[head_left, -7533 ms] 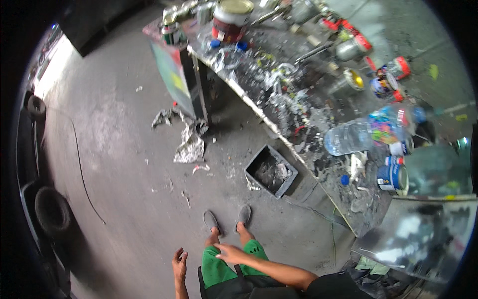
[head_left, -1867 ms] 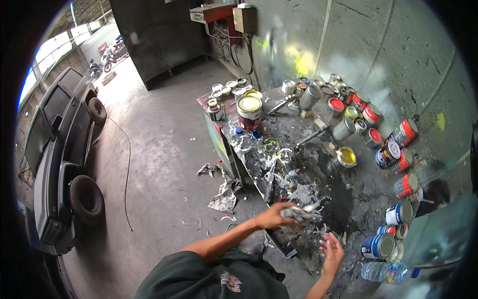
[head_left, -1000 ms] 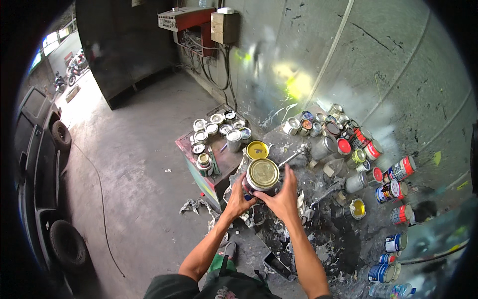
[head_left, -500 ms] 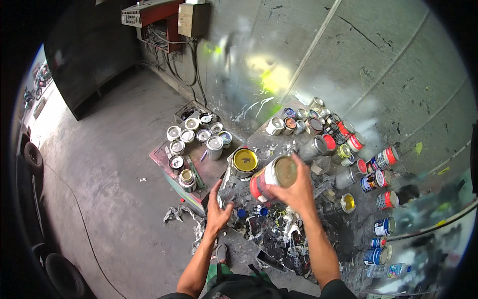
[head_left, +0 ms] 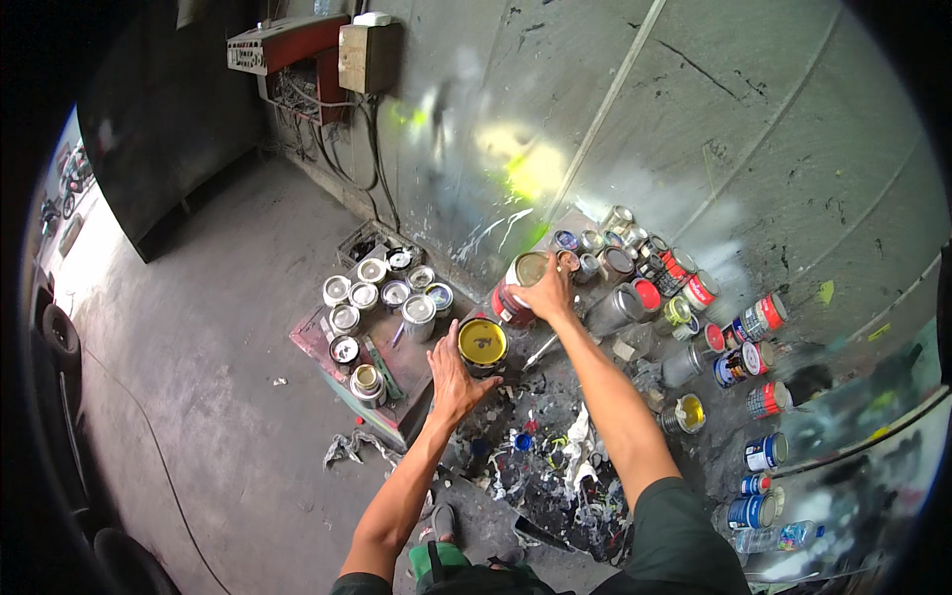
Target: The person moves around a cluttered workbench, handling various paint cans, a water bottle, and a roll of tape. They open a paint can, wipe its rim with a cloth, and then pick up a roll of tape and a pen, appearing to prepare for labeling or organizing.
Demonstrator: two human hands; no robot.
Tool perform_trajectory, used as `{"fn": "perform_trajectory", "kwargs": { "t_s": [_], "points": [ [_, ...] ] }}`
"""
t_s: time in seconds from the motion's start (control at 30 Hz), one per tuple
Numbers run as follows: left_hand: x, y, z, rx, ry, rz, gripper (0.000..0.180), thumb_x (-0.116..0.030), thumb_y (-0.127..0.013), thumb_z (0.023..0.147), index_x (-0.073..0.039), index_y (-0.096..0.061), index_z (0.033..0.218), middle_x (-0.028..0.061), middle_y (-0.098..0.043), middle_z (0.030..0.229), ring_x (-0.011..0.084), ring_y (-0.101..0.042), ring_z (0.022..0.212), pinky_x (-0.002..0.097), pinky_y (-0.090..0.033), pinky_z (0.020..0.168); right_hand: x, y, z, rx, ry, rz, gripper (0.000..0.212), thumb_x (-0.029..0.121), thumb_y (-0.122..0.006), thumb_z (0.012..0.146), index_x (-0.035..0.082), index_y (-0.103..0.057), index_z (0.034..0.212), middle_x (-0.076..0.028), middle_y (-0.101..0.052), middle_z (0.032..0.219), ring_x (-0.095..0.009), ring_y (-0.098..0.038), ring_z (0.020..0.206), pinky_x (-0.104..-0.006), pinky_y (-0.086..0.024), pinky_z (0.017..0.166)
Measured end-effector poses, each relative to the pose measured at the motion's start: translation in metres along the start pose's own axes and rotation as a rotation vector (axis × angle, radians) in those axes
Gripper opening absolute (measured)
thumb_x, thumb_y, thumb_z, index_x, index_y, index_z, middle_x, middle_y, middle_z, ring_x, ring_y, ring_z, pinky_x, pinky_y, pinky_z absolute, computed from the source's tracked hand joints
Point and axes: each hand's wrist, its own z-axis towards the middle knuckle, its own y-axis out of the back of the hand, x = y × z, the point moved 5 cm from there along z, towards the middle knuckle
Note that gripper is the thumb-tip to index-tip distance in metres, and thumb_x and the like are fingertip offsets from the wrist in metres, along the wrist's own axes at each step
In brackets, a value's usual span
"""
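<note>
My right hand is closed round a red paint can with a dull greyish lid, at the far side of the cluttered worktop near the wall. Just nearer stands an open paint can with yellow inside. My left hand is at this can's near left side, its fingers spread along the left and its thumb below the rim. Whether the fingers press on the can I cannot tell.
Several white-topped cans stand on the low table at left. More cans line the wall at right, with a plastic bottle nearer. Dried paint scraps litter the near middle. A cable crosses the floor.
My right hand has carried the red can away from me and slightly left, toward the wall. My left hand has moved up and right to the can with yellow inside.
</note>
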Motion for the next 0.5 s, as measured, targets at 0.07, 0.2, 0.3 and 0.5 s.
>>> {"fn": "perform_trajectory", "kwargs": {
  "t_s": [0.07, 0.2, 0.3, 0.5],
  "points": [
    [0.001, -0.003, 0.004, -0.012, -0.013, -0.027, 0.122, -0.021, -0.089, 0.053, -0.006, -0.014, 0.148, 0.02, -0.045, 0.128, 0.0391, -0.042, 0.119, 0.0479, -0.031, 0.104, 0.001, -0.008, -0.004, 0.02, -0.001, -0.001, 0.114, 0.049, -0.085, 0.056, 0.01, -0.026, 0.145, -0.03, -0.034, 0.139, -0.044, -0.044, 0.125, -0.0482, -0.042, 0.101],
    [0.0, -0.011, 0.012, -0.03, 0.046, -0.075, 0.115, -0.014, -0.084, 0.054, -0.01, -0.018, 0.148, 0.0207, -0.044, 0.128, 0.0397, -0.042, 0.118, 0.0466, -0.04, 0.1, 0.0, -0.001, -0.005, 0.026, 0.041, -0.04, 0.126, 0.058, -0.083, 0.057, 0.006, -0.015, 0.149, -0.034, -0.023, 0.146, -0.045, -0.031, 0.135, -0.048, -0.035, 0.108],
    [-0.006, -0.016, 0.013, -0.007, 0.051, -0.073, 0.112, -0.014, -0.083, 0.054, -0.012, -0.02, 0.147, 0.0207, -0.044, 0.127, 0.0397, -0.042, 0.119, 0.0476, -0.039, 0.1, -0.014, 0.014, -0.003, -0.1, 0.09, 0.009, 0.127, 0.061, -0.08, 0.062, 0.001, -0.01, 0.15, -0.034, -0.019, 0.149, -0.044, -0.021, 0.14, -0.046, -0.027, 0.113],
    [0.006, -0.012, 0.007, -0.091, 0.033, -0.09, 0.107, -0.018, -0.084, 0.054, -0.01, -0.026, 0.143, 0.0183, -0.045, 0.13, 0.0376, -0.043, 0.121, 0.0455, -0.04, 0.101, -0.014, 0.051, -0.062, -0.129, 0.088, 0.497, 0.094, 0.042, -0.072, 0.082, -0.004, -0.021, 0.146, -0.028, -0.032, 0.146, -0.037, -0.034, 0.135, -0.0422, -0.03, 0.111]
  ]
}}
